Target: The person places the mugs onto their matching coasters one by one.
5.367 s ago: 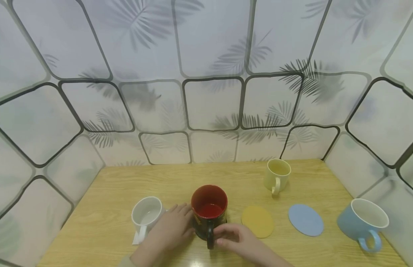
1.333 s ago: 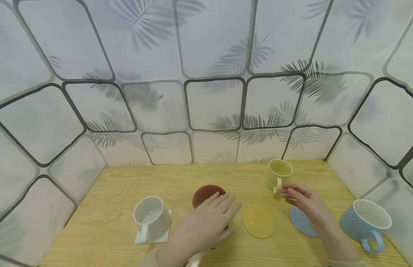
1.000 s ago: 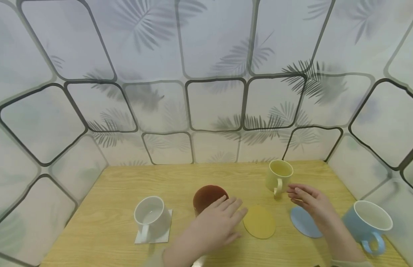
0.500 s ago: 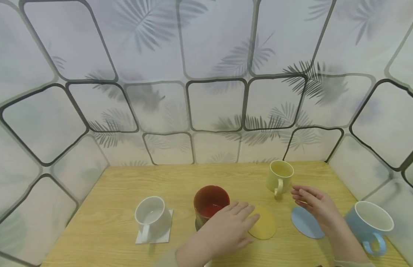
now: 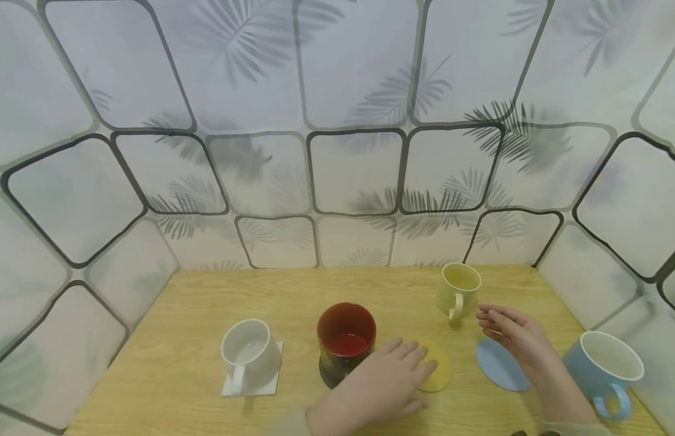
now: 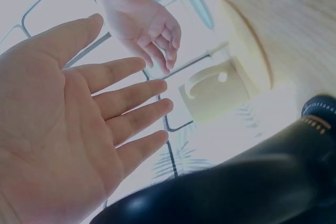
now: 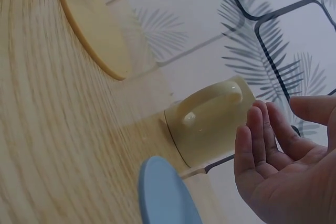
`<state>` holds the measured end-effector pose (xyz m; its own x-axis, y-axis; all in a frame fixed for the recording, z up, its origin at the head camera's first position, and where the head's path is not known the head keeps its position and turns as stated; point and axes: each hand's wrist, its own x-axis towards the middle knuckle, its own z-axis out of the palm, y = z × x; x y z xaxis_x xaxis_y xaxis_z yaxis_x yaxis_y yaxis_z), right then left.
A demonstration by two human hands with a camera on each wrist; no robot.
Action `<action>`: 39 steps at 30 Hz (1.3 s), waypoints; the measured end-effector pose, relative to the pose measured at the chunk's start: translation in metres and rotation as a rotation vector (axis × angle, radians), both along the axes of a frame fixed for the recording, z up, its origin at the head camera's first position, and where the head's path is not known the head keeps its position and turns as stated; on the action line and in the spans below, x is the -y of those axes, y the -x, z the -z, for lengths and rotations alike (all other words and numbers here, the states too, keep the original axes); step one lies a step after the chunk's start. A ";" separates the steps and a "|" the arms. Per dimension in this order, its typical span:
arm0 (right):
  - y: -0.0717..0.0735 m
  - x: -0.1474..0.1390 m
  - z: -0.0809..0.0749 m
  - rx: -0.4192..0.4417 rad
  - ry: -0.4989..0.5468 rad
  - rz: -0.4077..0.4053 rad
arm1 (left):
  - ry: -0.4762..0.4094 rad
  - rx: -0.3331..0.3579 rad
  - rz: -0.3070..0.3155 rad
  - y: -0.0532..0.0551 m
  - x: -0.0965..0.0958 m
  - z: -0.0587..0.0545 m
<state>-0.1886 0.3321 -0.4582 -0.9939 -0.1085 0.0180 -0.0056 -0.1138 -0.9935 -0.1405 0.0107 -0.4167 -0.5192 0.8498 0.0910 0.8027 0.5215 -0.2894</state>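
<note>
My left hand (image 5: 389,381), fingers straight and spread, is held over the near edge of the yellow round coaster (image 5: 440,369). Just left of it stands a black mug with a red inside (image 5: 346,342), on a dark coaster (image 5: 328,376); its handle is hidden behind the hand. That black mug (image 6: 236,192) fills the lower right of the left wrist view. My right hand (image 5: 520,339) holds nothing, its fingers loosely bent beside the pale yellow mug (image 5: 457,297). In the right wrist view the fingertips (image 7: 257,114) overlap the edge of this mug (image 7: 215,124).
A white mug (image 5: 250,357) sits on a white square coaster (image 5: 266,387) at the left. Beneath the right hand lies a blue round coaster (image 5: 498,366). The light blue mug (image 5: 599,366) stands at the far right, by the right forearm. Patterned panels (image 5: 354,175) enclose the wooden table (image 5: 168,339).
Earlier both hands were at the black mug, the right at its handle. The right hand went to the yellow mug, then drew slightly right; the left slid right off the black mug toward the yellow coaster.
</note>
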 end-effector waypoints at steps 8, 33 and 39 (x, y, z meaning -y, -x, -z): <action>0.005 -0.003 0.004 0.030 0.030 0.022 | 0.051 0.013 -0.055 -0.002 -0.008 0.009; 0.014 -0.007 0.007 0.145 -0.057 0.062 | 0.074 0.162 -0.198 0.003 -0.014 0.031; 0.013 -0.006 0.008 0.131 -0.053 0.057 | 0.058 0.240 -0.273 0.006 -0.016 0.039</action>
